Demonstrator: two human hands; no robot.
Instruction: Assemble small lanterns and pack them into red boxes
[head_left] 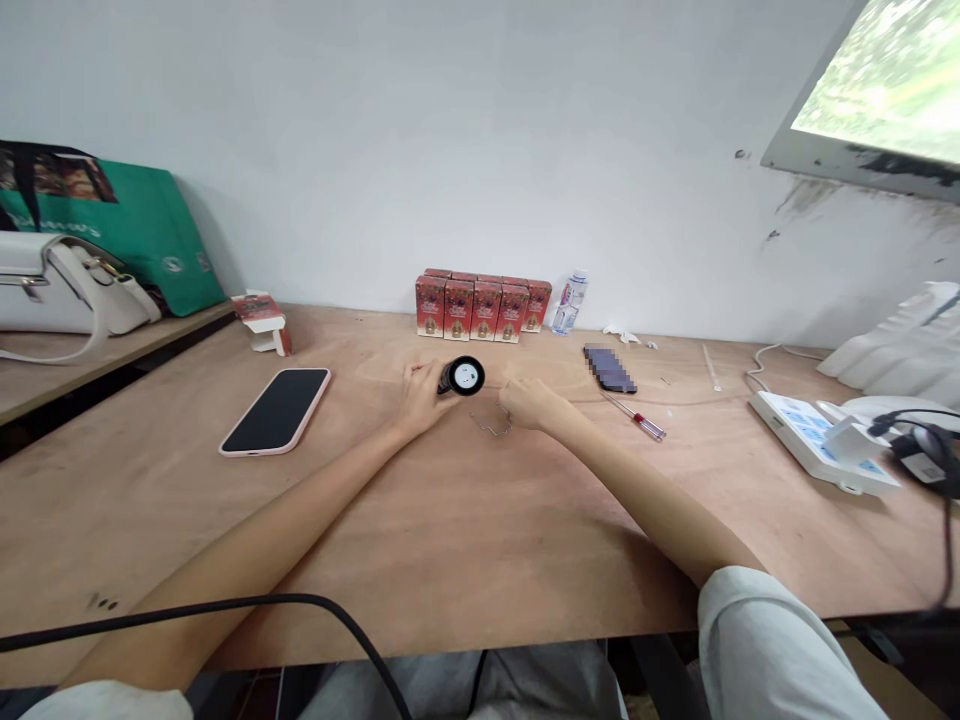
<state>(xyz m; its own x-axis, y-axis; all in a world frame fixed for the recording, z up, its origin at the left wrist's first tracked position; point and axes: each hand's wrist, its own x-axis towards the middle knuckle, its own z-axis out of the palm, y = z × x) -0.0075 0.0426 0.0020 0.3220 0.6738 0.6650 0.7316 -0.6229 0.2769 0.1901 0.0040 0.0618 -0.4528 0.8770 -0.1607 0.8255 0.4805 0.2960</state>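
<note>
My left hand [421, 396] wraps a black cylinder [466, 376]. My right hand [531, 402], fingers curled tight, pinches a thin wire [495, 433]. Red boxes [484, 310] beyond both.

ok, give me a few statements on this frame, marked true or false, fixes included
1. The left hand holds a black cylinder. True.
2. The right hand grips the screwdriver. False: it lies on the table, apart from the hand.
3. The red boxes stand left of the bottle. True.
4. The pink-edged phone lies right of both hands. False: it lies left of them.
</note>
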